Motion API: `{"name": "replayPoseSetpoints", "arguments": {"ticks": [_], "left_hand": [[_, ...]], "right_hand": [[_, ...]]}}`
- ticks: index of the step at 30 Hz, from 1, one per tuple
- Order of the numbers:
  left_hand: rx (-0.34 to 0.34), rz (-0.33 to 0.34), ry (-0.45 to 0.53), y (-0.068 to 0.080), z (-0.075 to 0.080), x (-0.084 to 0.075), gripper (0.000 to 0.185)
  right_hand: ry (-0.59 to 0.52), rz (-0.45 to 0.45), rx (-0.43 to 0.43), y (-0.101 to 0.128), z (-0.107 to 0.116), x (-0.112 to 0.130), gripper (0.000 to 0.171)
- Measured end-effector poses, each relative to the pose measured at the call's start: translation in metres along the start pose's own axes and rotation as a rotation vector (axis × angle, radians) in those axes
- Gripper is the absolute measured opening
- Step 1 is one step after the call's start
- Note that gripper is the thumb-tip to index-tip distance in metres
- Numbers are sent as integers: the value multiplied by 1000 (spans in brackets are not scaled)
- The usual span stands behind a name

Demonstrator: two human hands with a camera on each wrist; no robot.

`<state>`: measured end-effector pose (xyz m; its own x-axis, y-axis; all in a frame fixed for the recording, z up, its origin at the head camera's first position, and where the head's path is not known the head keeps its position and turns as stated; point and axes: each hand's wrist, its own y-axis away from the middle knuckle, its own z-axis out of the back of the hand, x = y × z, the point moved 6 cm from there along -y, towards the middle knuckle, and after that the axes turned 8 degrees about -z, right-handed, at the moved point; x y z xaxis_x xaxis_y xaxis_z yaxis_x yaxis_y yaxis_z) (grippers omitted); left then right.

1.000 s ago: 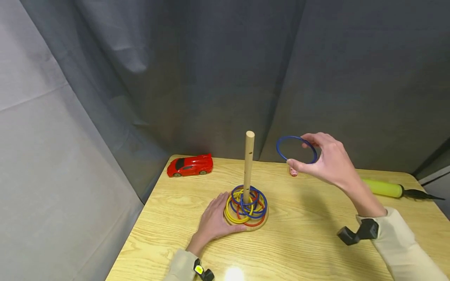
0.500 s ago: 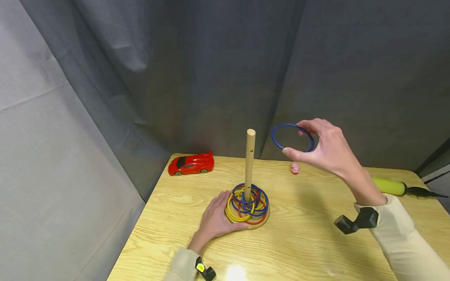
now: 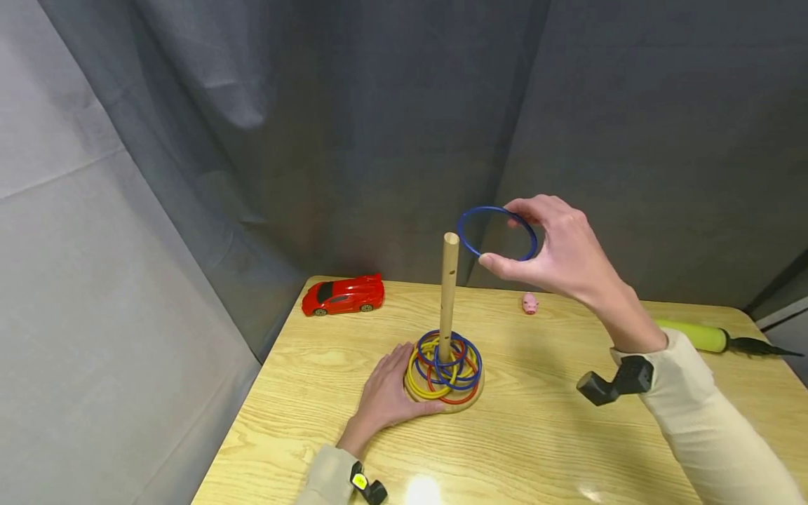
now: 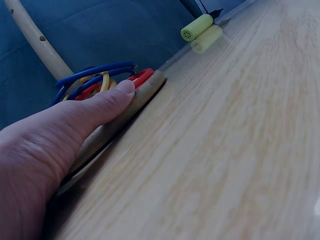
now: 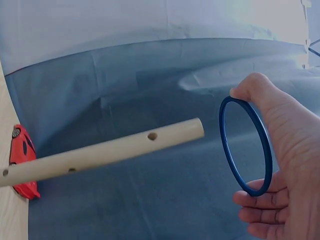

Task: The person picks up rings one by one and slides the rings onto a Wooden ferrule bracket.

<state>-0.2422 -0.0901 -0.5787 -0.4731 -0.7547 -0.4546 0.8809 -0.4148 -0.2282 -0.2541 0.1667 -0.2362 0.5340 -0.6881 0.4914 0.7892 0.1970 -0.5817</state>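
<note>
Here, one wooden peg [image 3: 449,294] stands upright on a round wooden base [image 3: 470,399], and it is the landmark for everything else. A tangle of blue, yellow and red rings [image 3: 445,366] lies stacked around its foot; they overlap too much for a sure count. One more blue ring [image 3: 496,233] is up in the air, just right of the peg's top and about level with it, not yet over it. The right hand [image 3: 562,252] pinches this ring between thumb and curled fingers. The left hand [image 3: 385,396] lies flat with straight fingers pressed against the left edge of the base. Behind the peg to the left sits one red toy car [image 3: 343,295]; behind it to the right, one small pink pig [image 3: 529,303]; far right, one yellow pump [image 3: 694,335], all on the table [image 3: 543,449].
</note>
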Motion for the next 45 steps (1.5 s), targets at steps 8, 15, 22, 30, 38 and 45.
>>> {"name": "replayPoseSetpoints", "arguments": {"ticks": [8, 15, 22, 30, 38, 45], "left_hand": [[-24, -18, 0, -1, -1, 0, 136], [-5, -3, 2, 0, -2, 1, 139], [-3, 0, 14, 0, -3, 0, 139], [-9, -10, 2, -1, -5, 1, 139], [-17, -21, -13, 1, -4, -1, 139], [-7, -17, -18, 0, -3, -4, 138]], "right_hand": [[24, 14, 45, 1, -30, 5, 63], [56, -3, 84, 16, -59, -1, 67], [103, -49, 159, 40, -91, -14, 78], [100, -66, 219, 75, -136, -38, 84], [148, -81, 245, 113, -183, -63, 87], [172, -80, 227, 132, -204, -78, 95]]}}
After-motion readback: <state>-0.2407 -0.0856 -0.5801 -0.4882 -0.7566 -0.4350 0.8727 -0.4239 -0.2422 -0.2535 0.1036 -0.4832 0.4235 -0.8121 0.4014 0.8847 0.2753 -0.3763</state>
